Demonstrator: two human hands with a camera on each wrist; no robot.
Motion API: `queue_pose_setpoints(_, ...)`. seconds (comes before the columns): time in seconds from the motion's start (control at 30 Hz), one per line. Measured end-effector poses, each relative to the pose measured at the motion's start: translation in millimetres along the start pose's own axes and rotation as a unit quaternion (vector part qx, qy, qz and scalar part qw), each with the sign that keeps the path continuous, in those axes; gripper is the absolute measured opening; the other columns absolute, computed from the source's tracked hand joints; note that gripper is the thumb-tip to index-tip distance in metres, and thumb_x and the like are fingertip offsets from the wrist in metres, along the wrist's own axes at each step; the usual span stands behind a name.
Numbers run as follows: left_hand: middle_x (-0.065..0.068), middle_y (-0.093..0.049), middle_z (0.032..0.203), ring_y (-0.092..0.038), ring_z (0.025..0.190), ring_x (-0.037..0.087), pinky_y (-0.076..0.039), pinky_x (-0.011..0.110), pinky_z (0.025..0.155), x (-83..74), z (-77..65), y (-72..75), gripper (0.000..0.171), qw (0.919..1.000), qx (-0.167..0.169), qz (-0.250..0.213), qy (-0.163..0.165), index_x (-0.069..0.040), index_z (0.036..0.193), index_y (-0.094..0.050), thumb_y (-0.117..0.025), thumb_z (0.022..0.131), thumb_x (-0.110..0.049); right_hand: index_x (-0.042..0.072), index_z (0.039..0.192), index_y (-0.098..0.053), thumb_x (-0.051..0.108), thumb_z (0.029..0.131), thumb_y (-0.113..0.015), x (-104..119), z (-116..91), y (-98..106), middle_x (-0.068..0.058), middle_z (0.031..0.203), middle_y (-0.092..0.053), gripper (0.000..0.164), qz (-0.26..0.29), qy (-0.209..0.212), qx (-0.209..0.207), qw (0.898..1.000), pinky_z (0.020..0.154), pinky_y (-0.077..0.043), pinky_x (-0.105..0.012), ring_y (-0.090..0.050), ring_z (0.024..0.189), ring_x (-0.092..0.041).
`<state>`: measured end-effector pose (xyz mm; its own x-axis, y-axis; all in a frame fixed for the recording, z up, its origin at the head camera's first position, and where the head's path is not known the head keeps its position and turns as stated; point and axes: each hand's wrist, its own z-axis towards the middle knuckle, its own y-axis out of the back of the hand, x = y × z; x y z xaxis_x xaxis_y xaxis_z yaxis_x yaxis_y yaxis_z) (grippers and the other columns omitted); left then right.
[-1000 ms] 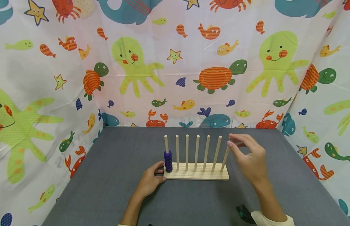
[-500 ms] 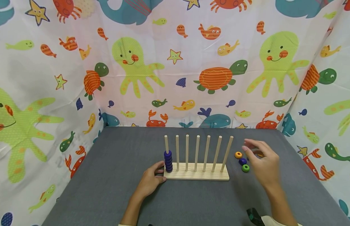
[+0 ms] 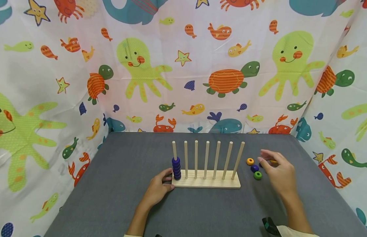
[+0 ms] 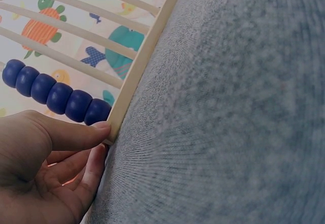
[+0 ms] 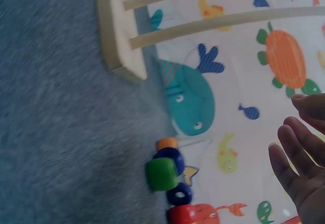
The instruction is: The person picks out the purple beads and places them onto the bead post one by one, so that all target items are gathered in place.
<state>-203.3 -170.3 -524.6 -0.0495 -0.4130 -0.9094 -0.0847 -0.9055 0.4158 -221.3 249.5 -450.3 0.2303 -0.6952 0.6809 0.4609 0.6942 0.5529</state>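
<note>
A wooden peg stand [image 3: 207,184] with several upright pegs stands on the table. Its leftmost peg carries a stack of dark blue beads [image 3: 176,169]. My left hand [image 3: 158,188] pinches the left end of the base, its thumb [image 4: 84,135] beside the lowest bead. My right hand [image 3: 279,172] hovers right of the stand with fingers loosely bent and nothing between them. Under and beside it lie an orange bead [image 3: 250,161], a blue bead [image 3: 255,168] and a green bead [image 3: 257,175]. A red bead [image 5: 181,214] shows in the right wrist view; the hand partly covers others in the head view.
A grey cloth covers the table [image 3: 112,204]. Behind it and along both sides hangs a white curtain [image 3: 159,112] printed with sea animals. A dark strap-like item [image 3: 271,226] sits at my right sleeve.
My right hand has left the top of the rightmost peg and moved right, then slightly down, over the loose beads, which now show. My left hand stays at the base.
</note>
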Motion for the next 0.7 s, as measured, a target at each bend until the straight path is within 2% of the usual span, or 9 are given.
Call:
queue_pose_setpoints(0.27,0.022,-0.056,0.153,-0.065,0.128,0.038,-0.06,0.048,0.098,-0.3,0.3,0.7,0.066,1.0,0.0,0.002,0.002,-0.001,0.153,-0.053,-0.074,0.09,0.007,0.004,0.13,-0.072,0.021,0.102,-0.073,-26,2,-11,-0.015,0.118,-0.073,0.033,-0.013,-0.008,0.038,0.999,0.084,-0.039,0.0,-0.068,0.106,-0.03)
queue_pose_setpoints(0.4,0.022,-0.057,0.153,-0.066,0.127,0.038,-0.06,0.048,0.098,0.1,0.1,1.1,0.066,1.0,-0.001,0.002,0.002,-0.001,0.152,-0.053,-0.075,0.09,0.007,0.003,0.131,-0.071,0.021,0.102,-0.074,-34,2,-14,-0.017,0.119,-0.073,0.035,-0.018,-0.018,0.062,0.998,0.084,-0.039,0.0,-0.068,0.108,-0.034)
queue_pose_setpoints(0.5,0.022,-0.057,0.153,-0.066,0.127,0.037,-0.06,0.047,0.098,0.9,0.3,0.9,0.066,1.0,-0.001,0.001,0.001,-0.002,0.152,-0.054,-0.075,0.09,0.006,0.003,0.132,-0.07,0.02,0.1,-0.075,-38,2,-17,-0.019,0.117,-0.074,0.037,-0.025,-0.025,0.079,0.996,0.082,-0.041,-0.003,-0.069,0.109,-0.035)
queue_pose_setpoints(0.6,0.022,-0.057,0.152,-0.066,0.126,0.037,-0.061,0.047,0.097,1.2,0.4,0.4,0.066,1.0,-0.002,0.005,-0.001,-0.001,0.152,-0.054,-0.075,0.09,0.006,0.001,0.134,-0.068,0.02,0.1,-0.076,-42,1,-19,-0.021,0.118,-0.075,0.04,-0.037,-0.027,0.096,0.994,0.084,-0.049,-0.016,-0.069,0.11,-0.038)
queue_pose_setpoints(0.7,0.022,-0.057,0.152,-0.066,0.126,0.037,-0.061,0.047,0.097,1.2,0.4,0.1,0.065,1.0,-0.003,0.008,-0.003,-0.001,0.152,-0.054,-0.074,0.09,0.006,-0.001,0.138,-0.066,0.02,0.1,-0.076,-45,2,-21,-0.024,0.122,-0.074,0.044,-0.038,-0.031,0.114,0.992,0.093,-0.057,-0.038,-0.068,0.114,-0.04)
